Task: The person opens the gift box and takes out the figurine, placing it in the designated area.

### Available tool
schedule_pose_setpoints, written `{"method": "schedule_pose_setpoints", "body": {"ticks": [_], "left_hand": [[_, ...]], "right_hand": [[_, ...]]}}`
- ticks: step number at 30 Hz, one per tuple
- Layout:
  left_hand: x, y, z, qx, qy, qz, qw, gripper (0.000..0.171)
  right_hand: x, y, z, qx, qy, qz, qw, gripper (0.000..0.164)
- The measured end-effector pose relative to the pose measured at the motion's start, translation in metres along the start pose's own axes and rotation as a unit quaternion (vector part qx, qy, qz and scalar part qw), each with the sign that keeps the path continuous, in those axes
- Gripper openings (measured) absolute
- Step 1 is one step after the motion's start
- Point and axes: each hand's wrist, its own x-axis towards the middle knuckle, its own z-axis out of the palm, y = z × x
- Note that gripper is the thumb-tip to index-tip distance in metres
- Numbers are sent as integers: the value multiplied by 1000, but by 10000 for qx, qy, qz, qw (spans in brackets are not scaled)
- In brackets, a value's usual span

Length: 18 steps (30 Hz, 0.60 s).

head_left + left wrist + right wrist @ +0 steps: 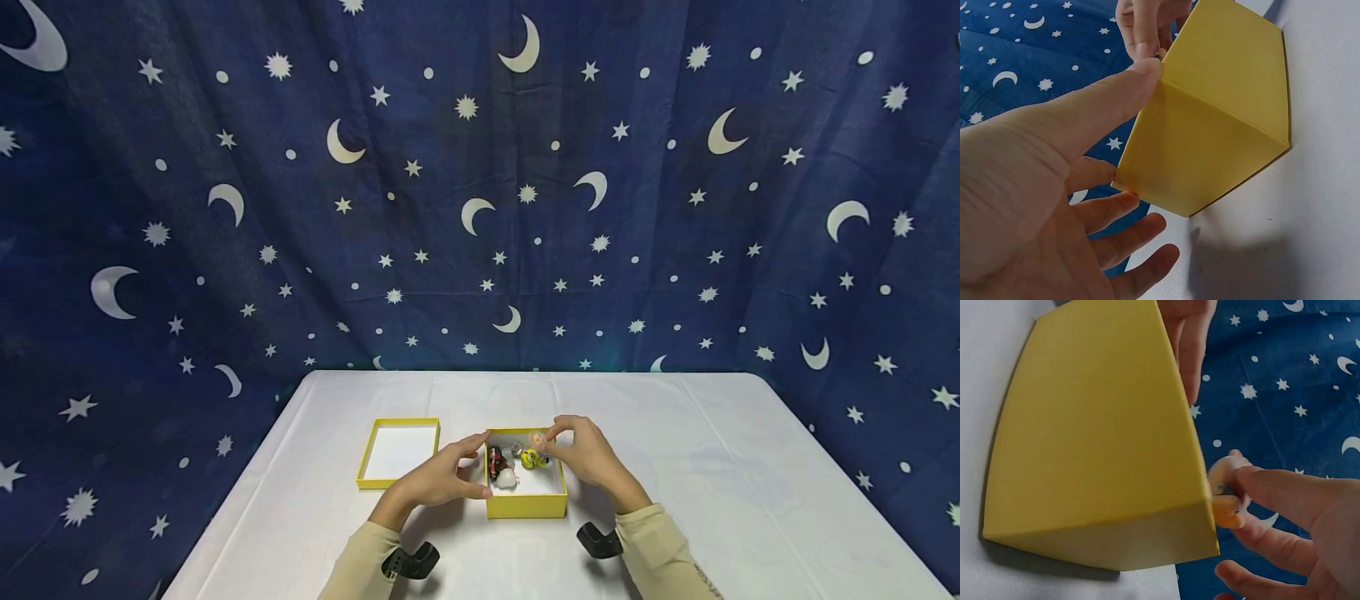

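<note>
A yellow box (527,506) with a white inside stands uncovered on the table. My left hand (442,477) holds it by the left side, thumb at the near corner and index finger at the far one; the other fingers are spread. My right hand (588,454) pinches a small figurine (1229,475) between thumb and fingers over the right rim. This figurine has a pale rounded top and an orange part below. Inside the box lie a yellow figurine (531,459), a red-and-black figurine (496,463) and a white rounded piece (506,479).
Behind and left of the box, a yellow-edged lid (398,483) lies with its white inside facing up. The white table (712,500) reaches back to a dark blue curtain (480,167) patterned with moons and stars. Black wrist devices (411,562) sit on both forearms.
</note>
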Motion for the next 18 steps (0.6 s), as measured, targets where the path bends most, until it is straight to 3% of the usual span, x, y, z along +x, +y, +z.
{"method": "schedule_pose_setpoints", "body": {"ticks": [8,18], "left_hand": [[-1,1,0,-34,2,-37,10000,89],[-2,2,0,-28,24,-100,9999,89]], "right_hand": [[6,4,-6,343,468,-128,9982,10],[7,8,-11,926,464,-163,9945,16]]}}
